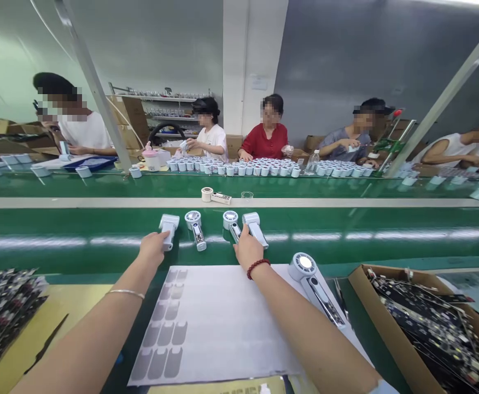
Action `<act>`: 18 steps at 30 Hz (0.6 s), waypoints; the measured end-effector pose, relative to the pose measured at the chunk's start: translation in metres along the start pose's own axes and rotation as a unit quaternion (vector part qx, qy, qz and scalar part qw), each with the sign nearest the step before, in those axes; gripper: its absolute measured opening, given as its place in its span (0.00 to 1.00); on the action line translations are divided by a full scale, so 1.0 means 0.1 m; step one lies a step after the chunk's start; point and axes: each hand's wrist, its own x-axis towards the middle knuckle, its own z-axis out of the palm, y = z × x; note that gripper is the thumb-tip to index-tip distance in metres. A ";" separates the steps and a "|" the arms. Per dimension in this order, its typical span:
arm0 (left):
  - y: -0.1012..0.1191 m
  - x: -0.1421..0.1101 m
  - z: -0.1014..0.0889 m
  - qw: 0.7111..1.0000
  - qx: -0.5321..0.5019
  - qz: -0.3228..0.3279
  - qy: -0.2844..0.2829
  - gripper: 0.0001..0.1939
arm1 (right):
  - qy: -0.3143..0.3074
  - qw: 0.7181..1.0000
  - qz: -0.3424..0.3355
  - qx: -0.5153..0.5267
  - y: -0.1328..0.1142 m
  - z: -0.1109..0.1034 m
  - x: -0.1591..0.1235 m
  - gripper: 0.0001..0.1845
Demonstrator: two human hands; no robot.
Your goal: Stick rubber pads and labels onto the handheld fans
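Observation:
My left hand (153,247) is closed around the handle of a pale blue handheld fan (169,221), which lies face down on the green belt. My right hand (248,250) has its fingers between two more fans and grips at the handles; which one it holds is partly hidden. One of these is a face-down fan (256,231), the other a face-up fan (230,219) with its handle partly covered by my fingers. Between my hands lies another face-up fan (193,221) with its handle's inside exposed. A larger-looking fan (305,265) rests at the right edge of the white sticker sheet (223,323).
Grey stickers (157,364) remain on the sheet's left side. A cardboard box (371,306) of dark circuit parts stands right; a pile of similar parts (5,312) lies left. Tweezers (340,295) lie near the box. Across the belt, several people work behind rows of fan heads (239,168).

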 end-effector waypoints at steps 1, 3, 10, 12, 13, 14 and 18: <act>0.00 0.05 0.02 0.999 0.045 0.027 0.011 0.19 | -0.005 1.000 0.008 -0.007 0.00 0.00 0.04 0.22; 0.00 0.09 0.06 0.987 0.130 0.094 0.028 0.23 | -0.011 1.000 0.017 -0.016 0.00 -0.05 0.06 0.24; -0.15 -0.13 0.46 0.924 0.316 0.201 -0.076 0.16 | -0.020 1.000 -0.013 0.012 0.28 -0.32 -0.72 0.33; -0.17 -0.15 0.58 0.925 0.329 0.165 -0.099 0.18 | -0.010 0.999 -0.004 0.043 0.48 -0.32 -1.02 0.33; -0.16 -0.15 0.63 0.929 0.327 0.140 -0.106 0.18 | 0.001 0.998 -0.003 0.059 0.59 -0.31 -1.15 0.33; -0.15 -0.15 0.65 0.934 0.320 0.115 -0.112 0.19 | 0.007 0.998 -0.006 0.069 0.70 -0.28 -1.25 0.33; -0.07 -0.21 0.61 0.963 0.227 0.028 -0.143 0.18 | -0.001 0.999 -0.002 0.032 0.92 -0.21 -1.45 0.35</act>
